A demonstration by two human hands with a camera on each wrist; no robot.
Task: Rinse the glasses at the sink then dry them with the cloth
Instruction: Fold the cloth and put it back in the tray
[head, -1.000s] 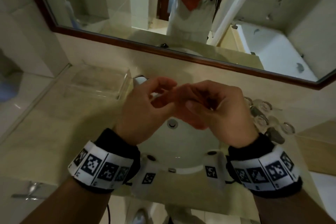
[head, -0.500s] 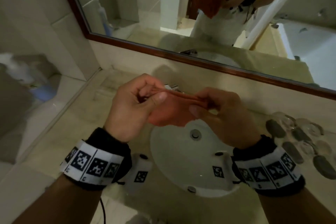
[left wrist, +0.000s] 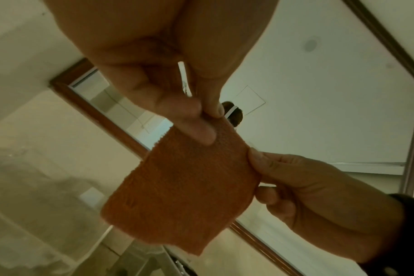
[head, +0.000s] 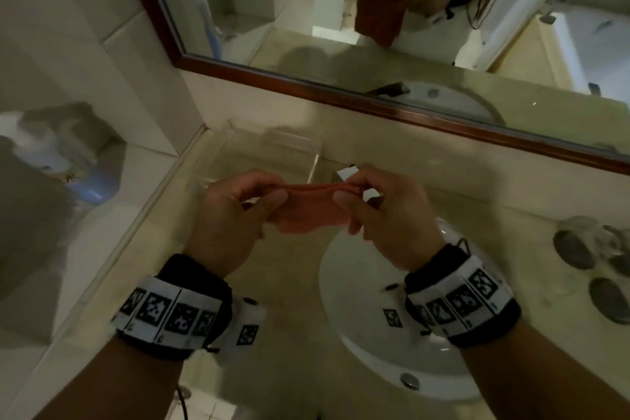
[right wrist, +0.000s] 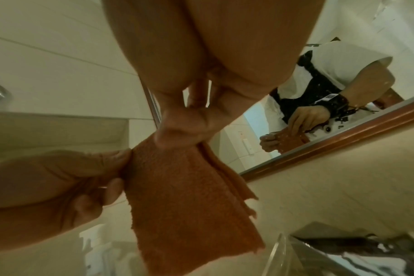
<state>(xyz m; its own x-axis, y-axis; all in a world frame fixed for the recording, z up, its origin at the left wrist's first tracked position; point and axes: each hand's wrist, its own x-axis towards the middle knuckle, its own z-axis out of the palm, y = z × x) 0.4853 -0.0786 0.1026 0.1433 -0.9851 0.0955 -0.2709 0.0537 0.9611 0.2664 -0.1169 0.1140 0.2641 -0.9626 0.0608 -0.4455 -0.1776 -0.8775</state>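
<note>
An orange cloth [head: 306,211] is stretched between my two hands above the counter, left of the white sink [head: 371,361]. My left hand [head: 272,196] pinches its left top corner between thumb and fingers, and my right hand [head: 344,194] pinches the right top corner. In the left wrist view the cloth [left wrist: 189,186] hangs flat below my left hand [left wrist: 208,115]. In the right wrist view it [right wrist: 182,196] hangs folded under my right hand [right wrist: 177,138]. Several glasses [head: 586,249] stand blurred on the counter at the far right, away from both hands.
A clear plastic tray [head: 266,153] sits on the counter behind my hands, by the wall. The faucet [head: 347,174] shows just behind my right hand. A framed mirror [head: 341,102] runs along the wall above. A lower ledge with a blue object [head: 95,187] lies left.
My hands have drawn apart, pulling the bunched cloth out into a band between them. The head view has swung left, so the sink and glasses now sit further right.
</note>
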